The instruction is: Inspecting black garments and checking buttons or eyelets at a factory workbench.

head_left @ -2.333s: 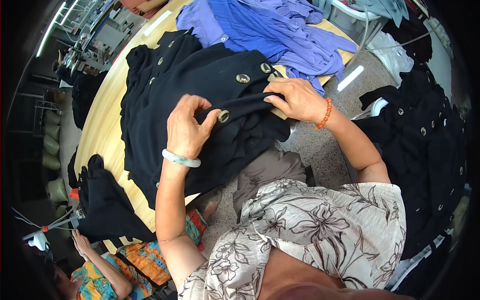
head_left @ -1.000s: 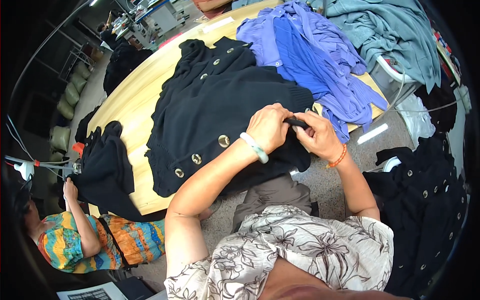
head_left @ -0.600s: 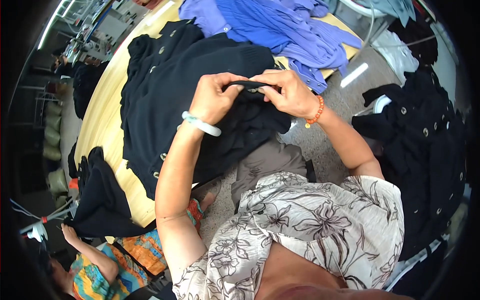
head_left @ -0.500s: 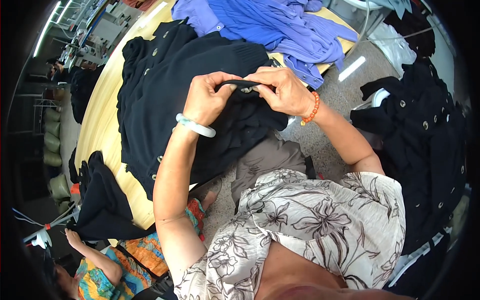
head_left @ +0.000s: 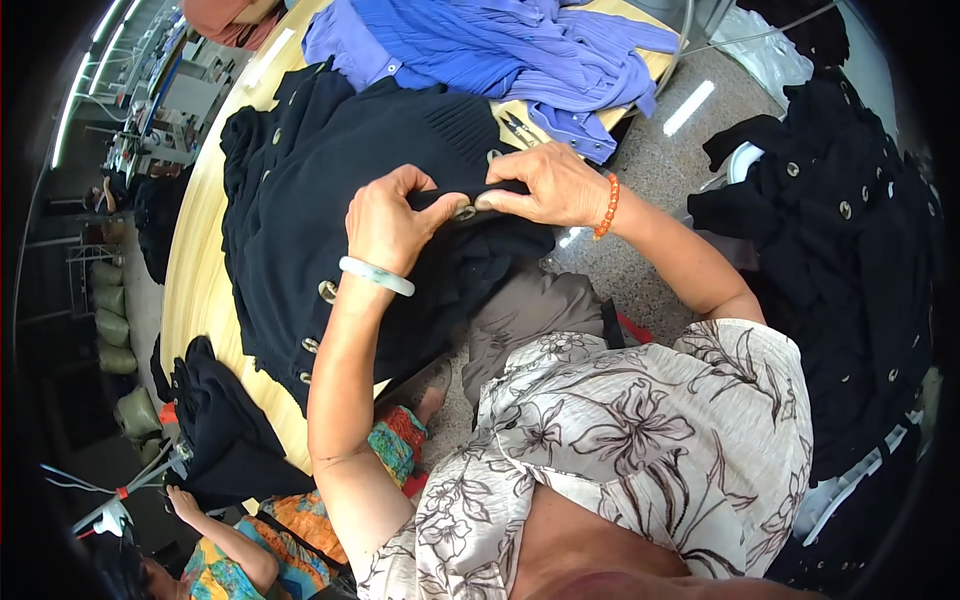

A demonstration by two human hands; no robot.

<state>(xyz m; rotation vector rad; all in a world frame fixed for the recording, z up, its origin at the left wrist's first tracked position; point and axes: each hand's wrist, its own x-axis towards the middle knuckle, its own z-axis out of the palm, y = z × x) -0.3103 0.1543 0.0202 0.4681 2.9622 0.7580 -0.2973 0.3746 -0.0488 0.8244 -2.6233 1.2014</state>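
A black knit cardigan [head_left: 330, 180] with large round buttons lies spread over the table edge in front of me. Both hands pinch its buttoned edge, close together, over the table's near side. My left hand [head_left: 388, 220], with a pale bangle at the wrist, grips the cloth between thumb and fingers beside a button [head_left: 464, 213]. A few centimetres to the right, my right hand [head_left: 548, 185], wearing an orange bead bracelet, holds the same edge between thumb and forefinger. Another button [head_left: 493, 157] shows just above the right fingers. The fingertips partly hide the cloth between them.
Blue-purple knit garments [head_left: 470, 60] lie heaped at the table's far end, with thread snips [head_left: 518, 128] near them. Black buttoned garments [head_left: 830, 240] hang in a pile at my right. At lower left a co-worker's hand [head_left: 183, 503] touches black cloth [head_left: 225, 430] by the pale wooden table [head_left: 190, 270].
My hands have moved slightly down and left in the picture and sit a little lower on the cardigan edge. A button above the right fingers now shows. The view has shifted somewhat.
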